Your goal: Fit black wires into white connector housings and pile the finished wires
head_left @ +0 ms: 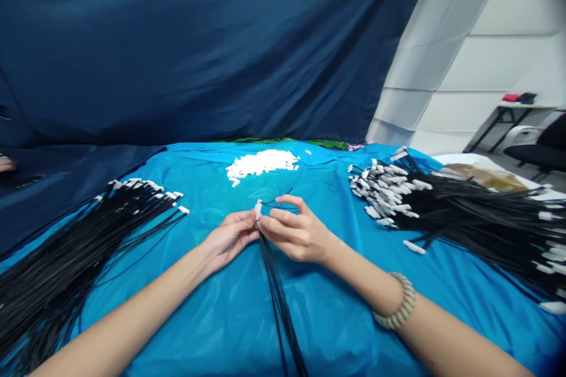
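On the left hand (229,240), the fingers pinched a white plug (258,210); on the right hand (297,232), they curled shut around its black wires (277,300), just beside the plug.

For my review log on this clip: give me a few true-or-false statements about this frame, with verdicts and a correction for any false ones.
1. The left hand and right hand meet at a white connector on black wires. True.
2. The loose white pieces sit in a box. False: the pile lies directly on the blue plastic sheet.
3. A beaded bracelet circles the right wrist. True.
4. The wires in the left-side bundle have bare ends. False: the bundle ends in white connectors.
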A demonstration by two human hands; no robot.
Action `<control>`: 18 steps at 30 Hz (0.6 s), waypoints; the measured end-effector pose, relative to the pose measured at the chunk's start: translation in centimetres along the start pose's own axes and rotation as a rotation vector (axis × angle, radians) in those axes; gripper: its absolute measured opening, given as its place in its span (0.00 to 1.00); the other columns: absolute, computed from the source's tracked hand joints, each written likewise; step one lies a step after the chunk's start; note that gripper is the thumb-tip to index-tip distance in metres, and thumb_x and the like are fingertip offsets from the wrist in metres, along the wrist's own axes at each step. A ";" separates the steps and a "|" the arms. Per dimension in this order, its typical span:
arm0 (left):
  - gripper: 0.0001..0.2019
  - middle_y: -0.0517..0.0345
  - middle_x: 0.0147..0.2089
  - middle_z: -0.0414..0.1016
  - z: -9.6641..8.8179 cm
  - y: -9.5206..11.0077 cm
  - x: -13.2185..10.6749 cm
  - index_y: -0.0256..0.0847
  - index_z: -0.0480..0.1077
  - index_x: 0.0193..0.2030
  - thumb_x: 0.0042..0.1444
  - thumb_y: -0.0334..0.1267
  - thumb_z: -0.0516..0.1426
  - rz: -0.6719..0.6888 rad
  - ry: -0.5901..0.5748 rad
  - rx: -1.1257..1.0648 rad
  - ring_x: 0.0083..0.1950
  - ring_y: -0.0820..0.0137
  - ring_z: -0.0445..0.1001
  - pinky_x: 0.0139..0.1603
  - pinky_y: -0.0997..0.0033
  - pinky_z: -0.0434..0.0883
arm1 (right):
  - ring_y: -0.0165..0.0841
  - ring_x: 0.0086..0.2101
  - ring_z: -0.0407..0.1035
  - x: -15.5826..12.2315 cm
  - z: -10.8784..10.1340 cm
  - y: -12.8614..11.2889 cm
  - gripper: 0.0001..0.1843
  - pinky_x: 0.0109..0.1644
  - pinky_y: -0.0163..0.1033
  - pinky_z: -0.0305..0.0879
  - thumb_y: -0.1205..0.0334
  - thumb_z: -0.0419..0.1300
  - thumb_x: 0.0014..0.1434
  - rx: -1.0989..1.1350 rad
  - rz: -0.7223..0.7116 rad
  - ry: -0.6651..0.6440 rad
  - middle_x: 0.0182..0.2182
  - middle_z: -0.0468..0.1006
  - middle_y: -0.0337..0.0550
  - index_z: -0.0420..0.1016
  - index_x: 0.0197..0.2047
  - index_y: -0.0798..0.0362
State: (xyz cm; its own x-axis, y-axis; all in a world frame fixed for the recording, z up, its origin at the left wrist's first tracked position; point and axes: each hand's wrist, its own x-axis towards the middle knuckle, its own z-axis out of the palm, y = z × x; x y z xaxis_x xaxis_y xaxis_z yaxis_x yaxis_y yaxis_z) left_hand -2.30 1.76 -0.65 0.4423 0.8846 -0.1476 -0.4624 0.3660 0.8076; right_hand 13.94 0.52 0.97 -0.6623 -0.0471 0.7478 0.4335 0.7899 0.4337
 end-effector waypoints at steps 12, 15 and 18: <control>0.06 0.55 0.25 0.73 0.3 0.2 -0.1 0.31 0.71 0.26 0.49 0.24 0.53 0.004 0.025 -0.014 0.27 0.76 0.71 0.32 0.79 0.71 | 0.32 0.36 0.63 0.4 -0.1 -0.8 0.04 0.45 0.44 0.59 0.68 0.56 0.50 0.385 0.554 0.083 0.30 0.74 0.39 0.70 0.31 0.52; 0.08 0.53 0.27 0.73 0.4 0.3 -0.2 0.30 0.71 0.26 0.50 0.25 0.52 0.002 0.058 0.034 0.31 0.72 0.73 0.36 0.74 0.71 | 0.32 0.37 0.65 1.2 -1.0 -0.7 0.04 0.45 0.43 0.60 0.68 0.55 0.51 0.680 0.846 0.207 0.30 0.74 0.41 0.71 0.30 0.53; 0.07 0.52 0.28 0.73 0.5 0.3 -0.3 0.30 0.72 0.27 0.50 0.27 0.53 -0.003 0.065 0.066 0.33 0.69 0.73 0.39 0.70 0.71 | 0.32 0.35 0.67 1.8 -1.9 0.1 0.05 0.43 0.43 0.62 0.65 0.54 0.53 1.026 1.125 0.436 0.29 0.73 0.41 0.70 0.33 0.53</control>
State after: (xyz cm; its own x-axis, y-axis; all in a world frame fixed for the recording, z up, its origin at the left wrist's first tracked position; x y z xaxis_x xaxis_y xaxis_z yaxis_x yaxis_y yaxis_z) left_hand -2.22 1.46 -0.07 0.3918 0.9012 -0.1853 -0.4085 0.3509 0.8426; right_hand 13.95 -0.69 3.35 -0.0033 0.8013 0.5982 -0.1382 0.5921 -0.7939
